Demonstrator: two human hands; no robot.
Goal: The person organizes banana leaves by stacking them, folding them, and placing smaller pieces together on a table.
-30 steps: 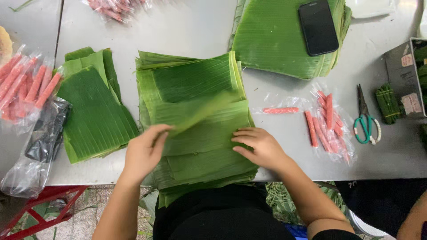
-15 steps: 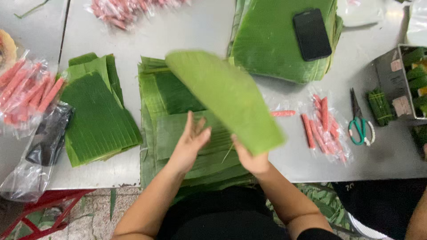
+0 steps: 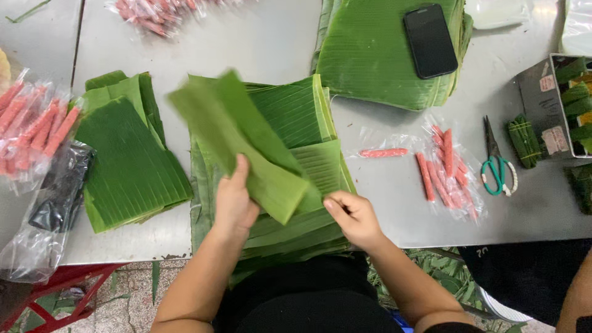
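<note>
Green banana leaf (image 3: 246,142), a single cut strip, is up off the stack (image 3: 296,185) and held by the left hand (image 3: 234,200), whose fingers close on its near end with the thumb on top; the strip is blurred in the view, so exactly how much of the palm sits under it is hard to judge. From that grip the strip's long axis runs away from the body and to the left, its far end rising above the far-left corner of the stack, while its near-right corner dips toward the right hand (image 3: 354,216). That hand is curled loosely and rests on the stack just right of the strip's near end, close to it but seemingly not gripping it; it looks to be pressing the top leaves rather than clenching anything. So the left hand is the one carrying the leaf, and the right is the nearer one to the strip's free near corner. The stack lies directly beneath both hands on the metal table (image 3: 246,43), its long side running away from the body. Left of the left hand lies a smaller leaf pile (image 3: 126,160). Right of the right hand, well apart, are pink sticks (image 3: 441,172) in clear wrap and green-handled scissors (image 3: 496,166); beyond, a phone (image 3: 430,40) lies on another leaf pile.
</note>
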